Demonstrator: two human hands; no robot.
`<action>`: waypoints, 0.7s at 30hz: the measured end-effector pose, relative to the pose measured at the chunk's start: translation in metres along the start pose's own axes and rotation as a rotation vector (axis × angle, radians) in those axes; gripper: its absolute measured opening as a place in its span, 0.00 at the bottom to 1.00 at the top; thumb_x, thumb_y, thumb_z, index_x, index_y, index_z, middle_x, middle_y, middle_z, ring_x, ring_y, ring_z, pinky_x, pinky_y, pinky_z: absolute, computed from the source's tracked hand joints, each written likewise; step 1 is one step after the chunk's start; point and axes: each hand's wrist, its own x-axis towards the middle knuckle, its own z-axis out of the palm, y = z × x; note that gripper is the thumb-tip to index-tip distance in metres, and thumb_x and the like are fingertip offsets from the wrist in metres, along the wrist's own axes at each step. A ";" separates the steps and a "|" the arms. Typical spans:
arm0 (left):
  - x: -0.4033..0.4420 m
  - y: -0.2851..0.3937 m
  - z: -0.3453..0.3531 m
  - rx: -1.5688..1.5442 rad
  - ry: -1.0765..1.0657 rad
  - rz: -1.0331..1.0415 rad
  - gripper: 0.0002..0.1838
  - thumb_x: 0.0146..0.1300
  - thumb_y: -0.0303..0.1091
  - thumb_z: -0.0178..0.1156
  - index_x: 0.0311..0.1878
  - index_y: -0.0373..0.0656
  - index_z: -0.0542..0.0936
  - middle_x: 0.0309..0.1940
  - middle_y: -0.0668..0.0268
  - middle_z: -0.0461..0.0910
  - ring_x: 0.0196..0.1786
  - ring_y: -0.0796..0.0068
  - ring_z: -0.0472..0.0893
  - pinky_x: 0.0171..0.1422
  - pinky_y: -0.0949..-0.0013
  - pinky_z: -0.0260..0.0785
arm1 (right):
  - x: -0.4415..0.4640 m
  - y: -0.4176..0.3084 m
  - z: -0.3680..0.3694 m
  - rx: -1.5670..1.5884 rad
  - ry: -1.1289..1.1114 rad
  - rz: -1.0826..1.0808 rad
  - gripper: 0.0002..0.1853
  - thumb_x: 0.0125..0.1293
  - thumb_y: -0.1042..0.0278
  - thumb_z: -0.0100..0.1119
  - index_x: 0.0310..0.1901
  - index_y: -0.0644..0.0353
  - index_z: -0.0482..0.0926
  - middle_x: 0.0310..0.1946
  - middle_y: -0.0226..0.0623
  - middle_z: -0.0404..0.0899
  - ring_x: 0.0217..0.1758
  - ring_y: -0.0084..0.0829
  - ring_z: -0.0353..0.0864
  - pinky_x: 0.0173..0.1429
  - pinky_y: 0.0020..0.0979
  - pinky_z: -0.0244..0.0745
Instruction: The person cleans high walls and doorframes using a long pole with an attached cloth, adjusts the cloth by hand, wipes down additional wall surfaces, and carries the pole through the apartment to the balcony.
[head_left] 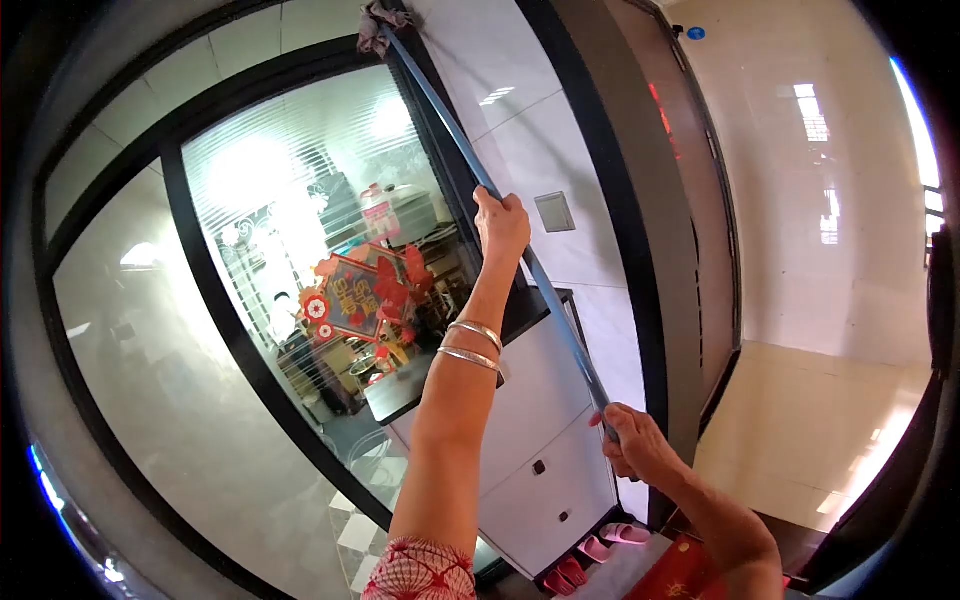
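A long blue-grey pole [562, 315] slants from the lower right up to the top of the dark door frame. My left hand [502, 228] is wrapped round its middle, with two silver bangles [473, 345] on the wrist. Lower down, my right hand [635, 443] grips the pole near its bottom end. At the pole's upper end, a bunched purplish-grey cloth [380, 28] touches the top corner of the frame.
A glass panel [240, 200] with red decorations [370, 290] stands left of the pole. A wall switch [554, 212] is beside my left hand. Below are a white cabinet [545, 430], pink slippers [625, 534] and a red mat [685, 570]. A brown door [690, 200] stands at right.
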 end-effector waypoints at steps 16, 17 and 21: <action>-0.019 0.025 -0.114 0.161 0.192 0.041 0.23 0.60 0.39 0.43 0.51 0.28 0.56 0.32 0.37 0.72 0.39 0.36 0.71 0.44 0.46 0.61 | -0.044 -0.043 0.047 -0.365 -0.103 -0.144 0.20 0.68 0.53 0.34 0.40 0.64 0.69 0.11 0.24 0.59 0.09 0.16 0.55 0.10 0.21 0.51; -0.021 0.028 -0.128 0.148 0.259 0.079 0.23 0.60 0.38 0.43 0.51 0.28 0.57 0.31 0.38 0.72 0.38 0.36 0.71 0.44 0.47 0.61 | -0.044 -0.048 0.053 -0.407 -0.107 -0.134 0.20 0.68 0.54 0.34 0.40 0.63 0.69 0.11 0.24 0.59 0.09 0.16 0.56 0.11 0.21 0.53; -0.033 0.032 -0.193 0.134 0.405 0.081 0.22 0.60 0.37 0.45 0.51 0.31 0.58 0.26 0.44 0.73 0.36 0.41 0.73 0.42 0.47 0.61 | -0.036 -0.056 0.087 -0.492 -0.142 -0.151 0.20 0.67 0.54 0.34 0.38 0.63 0.71 0.11 0.25 0.60 0.09 0.16 0.57 0.12 0.22 0.54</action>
